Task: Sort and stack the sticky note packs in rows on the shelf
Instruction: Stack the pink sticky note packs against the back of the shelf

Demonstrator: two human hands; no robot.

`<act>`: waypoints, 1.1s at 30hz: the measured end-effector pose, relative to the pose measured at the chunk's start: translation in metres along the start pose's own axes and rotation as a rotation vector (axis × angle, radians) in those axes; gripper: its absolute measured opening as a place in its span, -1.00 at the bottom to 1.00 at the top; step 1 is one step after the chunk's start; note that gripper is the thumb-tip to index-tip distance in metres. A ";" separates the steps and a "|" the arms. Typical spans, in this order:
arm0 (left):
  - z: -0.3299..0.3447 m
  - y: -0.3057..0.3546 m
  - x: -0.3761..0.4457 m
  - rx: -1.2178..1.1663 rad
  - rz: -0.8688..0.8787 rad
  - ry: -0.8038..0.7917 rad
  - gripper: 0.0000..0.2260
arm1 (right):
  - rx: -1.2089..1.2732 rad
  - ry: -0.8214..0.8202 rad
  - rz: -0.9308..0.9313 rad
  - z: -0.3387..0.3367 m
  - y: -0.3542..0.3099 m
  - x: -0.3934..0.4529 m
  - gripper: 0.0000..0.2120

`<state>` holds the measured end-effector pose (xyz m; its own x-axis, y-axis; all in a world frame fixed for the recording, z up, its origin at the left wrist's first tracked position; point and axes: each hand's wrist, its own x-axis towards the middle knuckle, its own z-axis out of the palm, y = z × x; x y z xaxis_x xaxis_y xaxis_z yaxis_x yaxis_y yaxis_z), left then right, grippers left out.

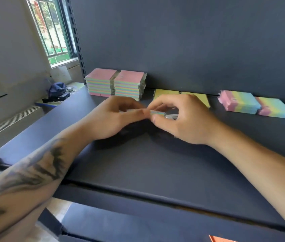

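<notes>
Dark blue shelving fills your view, with a barred window (54,32) off to the left and a radiator (10,121) below it. On the shelf (155,163), along its back edge, the sorted stock sits in groups. Two tall stacks of pink-topped packs (115,84) stand touching each other at the back left corner. Flat yellow packs (197,98) lie near the middle of the back edge, partly hidden by your fingers. Two pastel striped packs (255,105) lie side by side toward the back right.

Your left hand (113,117) and right hand (182,119) meet over the middle of the shelf, both pinching one thin sticky note pack (157,113) between thumb and fingertips, held just above the surface in front of the yellow packs. The pack is blurred, so its colours are hard to read; it looks multicoloured along the edge, possibly with a clear wrapper.

From here, the risk is in the sorting and in the release. If you misjudge the pack's type, it lands in the wrong row. A light pinch on a slick wrapper could let it slip. Reaching left toward the tall stacks, a knuckle could nudge them out of line, since they stand high and close together.
</notes>
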<state>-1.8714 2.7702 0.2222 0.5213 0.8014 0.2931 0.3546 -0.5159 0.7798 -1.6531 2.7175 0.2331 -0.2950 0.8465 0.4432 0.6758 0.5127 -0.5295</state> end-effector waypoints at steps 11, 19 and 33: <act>0.003 0.004 -0.003 -0.394 -0.070 0.045 -0.58 | 0.328 0.332 0.109 0.001 -0.003 0.002 -0.90; -0.004 0.011 -0.002 -0.717 -0.104 0.215 -0.70 | 0.510 0.195 0.231 -0.004 -0.012 -0.006 -0.82; -0.003 0.017 -0.007 -0.824 -0.160 0.207 -0.58 | -0.118 0.170 -0.054 -0.010 -0.015 -0.017 -0.48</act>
<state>-1.8715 2.7571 0.2349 0.3334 0.9258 0.1782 -0.3065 -0.0724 0.9491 -1.6511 2.6936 0.2407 -0.2216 0.7768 0.5895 0.7395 0.5279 -0.4176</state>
